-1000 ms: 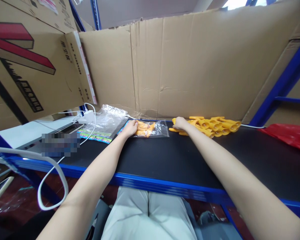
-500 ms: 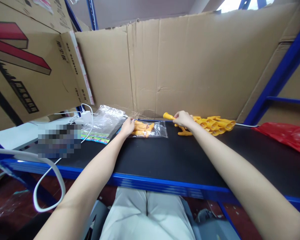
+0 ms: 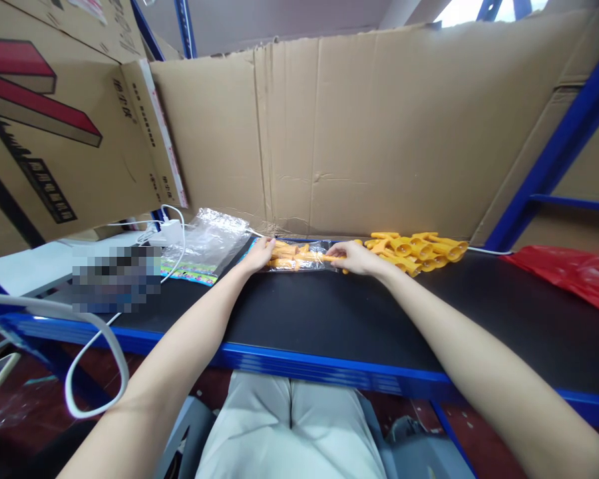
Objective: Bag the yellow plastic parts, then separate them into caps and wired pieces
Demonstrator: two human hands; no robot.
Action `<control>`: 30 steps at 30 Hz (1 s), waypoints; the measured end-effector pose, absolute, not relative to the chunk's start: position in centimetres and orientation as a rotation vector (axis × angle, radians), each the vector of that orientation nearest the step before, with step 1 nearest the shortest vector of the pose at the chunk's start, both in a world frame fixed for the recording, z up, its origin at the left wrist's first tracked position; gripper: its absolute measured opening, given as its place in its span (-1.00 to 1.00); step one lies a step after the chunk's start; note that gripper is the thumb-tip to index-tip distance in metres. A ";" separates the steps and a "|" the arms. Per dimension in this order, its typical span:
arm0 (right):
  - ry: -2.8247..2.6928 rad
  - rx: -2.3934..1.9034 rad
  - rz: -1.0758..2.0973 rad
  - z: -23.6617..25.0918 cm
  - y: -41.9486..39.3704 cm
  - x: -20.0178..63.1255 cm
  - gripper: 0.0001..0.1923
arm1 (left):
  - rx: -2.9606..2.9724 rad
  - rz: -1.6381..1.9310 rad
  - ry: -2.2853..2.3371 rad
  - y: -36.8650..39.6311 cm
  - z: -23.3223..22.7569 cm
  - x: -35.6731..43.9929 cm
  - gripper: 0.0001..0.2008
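My left hand (image 3: 260, 255) is closed on the left end of a clear plastic bag (image 3: 324, 246) lying flat on the black shelf. Inside the bag are several orange-yellow plastic pieces (image 3: 283, 251). My right hand (image 3: 355, 258) pinches one more yellow plastic piece (image 3: 313, 256) at the bag's right end, with its front part over or inside the bag; I cannot tell which. Just to the right lies a pile of the same yellow pieces (image 3: 419, 251), with hollow flared ends and branching tips. My right hand and wrist cover part of this pile.
Left of my left hand lie flat clear bags (image 3: 207, 243) with colourful header strips, near a white charger and cable (image 3: 172, 233). A red plastic bag (image 3: 564, 273) lies at the right. Cardboard (image 3: 379, 133) walls the back; a blue rail (image 3: 319, 364) edges the front.
My right hand has moved left from beside the pile to the bag's right end, bringing the yellow plastic piece with it. My left hand has stayed on the bag.
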State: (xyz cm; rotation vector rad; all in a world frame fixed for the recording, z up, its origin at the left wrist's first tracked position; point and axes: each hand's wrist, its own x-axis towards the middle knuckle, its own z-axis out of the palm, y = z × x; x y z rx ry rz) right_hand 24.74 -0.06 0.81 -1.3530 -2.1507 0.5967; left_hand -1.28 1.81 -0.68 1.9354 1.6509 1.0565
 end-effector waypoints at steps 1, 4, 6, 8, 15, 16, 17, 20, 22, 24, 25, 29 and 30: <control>-2.124 -1.331 0.664 0.8 0.0 25.1 -0.79 | 1.925 1.061 1.636 1.7 -0.7 -1.2 -0.65; -2.079 -1.248 0.797 0.8 0.2 25.6 -0.78 | 1.905 1.087 1.569 1.7 -0.7 -0.9 -0.65; -2.062 -1.208 0.785 0.5 0.4 25.5 -0.79 | 1.904 1.108 1.500 1.8 -0.9 -0.7 -0.64; -2.035 -1.193 0.729 0.2 0.5 25.1 -0.81 | 1.895 1.125 1.428 2.0 -1.0 -0.4 -0.65; -1.928 -1.137 0.764 0.1 0.6 24.9 -0.78 | 1.878 1.147 1.392 2.0 -1.0 -0.2 -0.66; -1.915 -1.133 0.773 0.1 0.6 24.9 -0.77 | 1.873 1.147 1.394 2.0 -1.0 -0.3 -0.65; -1.908 -1.132 0.780 0.1 0.6 24.8 -0.76 | 1.865 1.151 1.380 2.0 -1.1 -0.3 -0.65; -1.915 -1.131 0.819 -0.1 0.3 24.2 -0.78 | 1.814 1.172 1.296 2.1 -1.2 -0.2 -0.65; -1.877 -1.106 0.885 -0.2 0.1 23.5 -0.78 | 1.744 1.185 1.264 2.1 -1.3 0.0 -0.65; -1.754 -1.055 1.000 -0.4 -0.3 22.7 -0.77 | 1.674 1.193 1.268 2.1 -1.3 0.1 -0.67; -1.679 -1.034 1.064 -0.4 -0.4 22.3 -0.76 | 1.663 1.200 1.283 2.2 -1.4 0.1 -0.68; -1.508 -1.121 1.116 -0.1 -0.9 21.8 -0.76 | 1.762 1.211 1.392 2.8 -1.9 0.1 -0.69; -1.501 -1.190 1.046 0.1 -1.0 21.9 -0.77 | 1.789 1.193 1.419 2.9 -2.1 0.0 -0.68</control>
